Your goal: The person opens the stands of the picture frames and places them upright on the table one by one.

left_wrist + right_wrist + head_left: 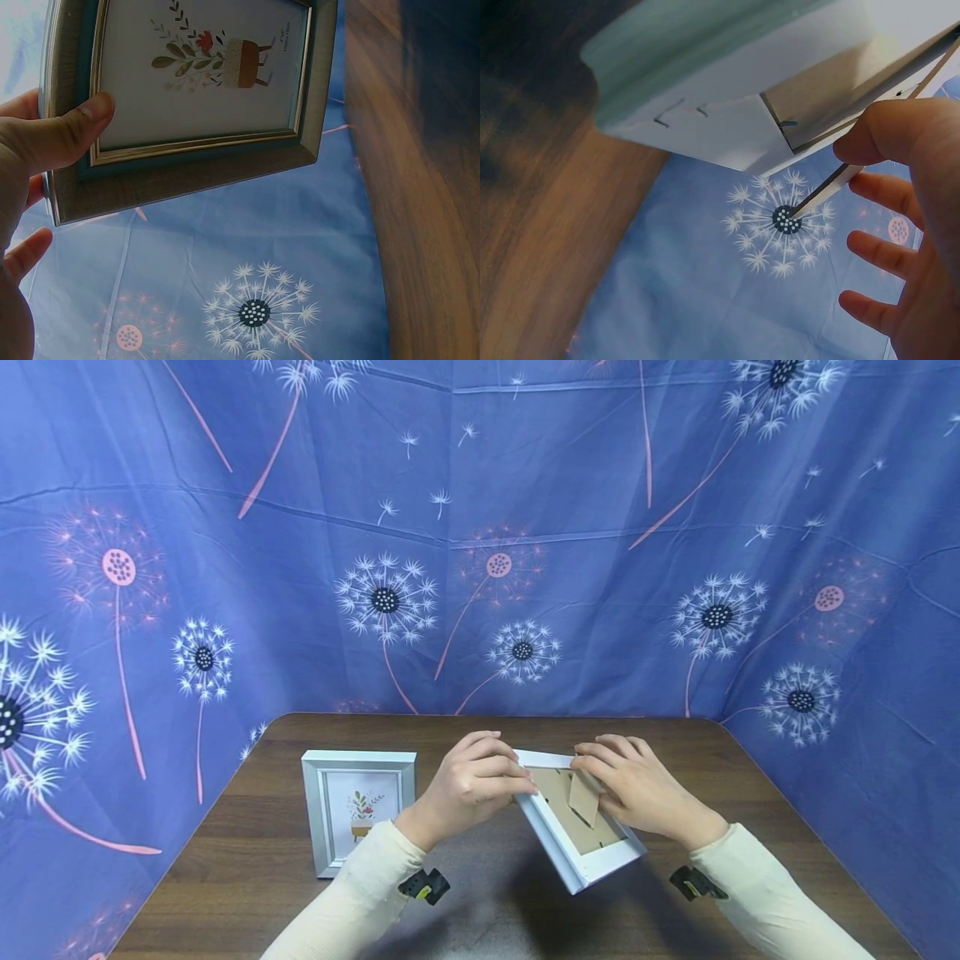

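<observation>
A white-edged picture frame (553,847) is held tilted above the table, its brown back toward the head camera. My left hand (474,777) grips its upper left side; in the left wrist view the thumb (75,135) lies on the front border, beside a print of a potted plant. On the back, a brown easel stand (585,799) is swung out from the panel. My right hand (637,783) pinches that stand between thumb and forefinger, while its other fingers (881,251) extend apart from it.
A second picture frame (318,827), silvery with a potted-plant print, stands upright on the wooden table (247,827) to the left, partly behind my left forearm. A blue curtain (600,610) with dandelion patterns surrounds the table at the back and sides.
</observation>
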`<action>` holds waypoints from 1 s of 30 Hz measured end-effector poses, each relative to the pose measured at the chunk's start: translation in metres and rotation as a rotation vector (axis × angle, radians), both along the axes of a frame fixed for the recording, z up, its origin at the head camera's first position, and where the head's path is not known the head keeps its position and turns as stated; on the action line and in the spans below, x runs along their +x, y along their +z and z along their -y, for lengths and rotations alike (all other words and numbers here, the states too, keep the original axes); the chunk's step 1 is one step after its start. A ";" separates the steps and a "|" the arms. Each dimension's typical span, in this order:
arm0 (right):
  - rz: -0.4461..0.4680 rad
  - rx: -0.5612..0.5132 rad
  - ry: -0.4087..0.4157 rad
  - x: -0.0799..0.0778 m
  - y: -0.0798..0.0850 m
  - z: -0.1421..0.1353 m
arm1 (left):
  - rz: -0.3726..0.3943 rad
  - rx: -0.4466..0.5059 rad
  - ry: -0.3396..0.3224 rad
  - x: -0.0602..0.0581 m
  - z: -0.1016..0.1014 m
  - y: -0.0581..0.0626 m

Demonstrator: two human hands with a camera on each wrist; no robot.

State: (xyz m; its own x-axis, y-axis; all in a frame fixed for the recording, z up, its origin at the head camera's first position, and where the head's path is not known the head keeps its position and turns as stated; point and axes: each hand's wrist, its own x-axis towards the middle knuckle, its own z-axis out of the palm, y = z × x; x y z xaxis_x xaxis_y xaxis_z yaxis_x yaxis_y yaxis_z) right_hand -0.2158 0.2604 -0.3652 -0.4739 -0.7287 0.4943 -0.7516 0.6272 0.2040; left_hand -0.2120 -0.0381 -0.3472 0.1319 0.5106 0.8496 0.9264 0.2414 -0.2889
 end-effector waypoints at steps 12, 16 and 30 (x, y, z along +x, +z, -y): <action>-0.034 0.001 -0.010 0.000 0.002 -0.001 | -0.013 0.006 0.001 -0.002 -0.001 0.000; -0.033 0.001 -0.015 0.001 0.003 -0.001 | -0.012 0.007 0.003 -0.003 -0.001 -0.001; -0.044 0.009 -0.031 0.003 0.007 -0.002 | 0.002 0.007 0.000 -0.003 -0.001 -0.003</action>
State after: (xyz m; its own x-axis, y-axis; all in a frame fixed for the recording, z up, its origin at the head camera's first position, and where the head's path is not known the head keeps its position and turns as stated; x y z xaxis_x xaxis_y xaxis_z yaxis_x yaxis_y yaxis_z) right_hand -0.2132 0.2624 -0.3580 -0.4744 -0.7181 0.5092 -0.7217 0.6485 0.2421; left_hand -0.2149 -0.0370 -0.3506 0.1304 0.5050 0.8532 0.9271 0.2429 -0.2854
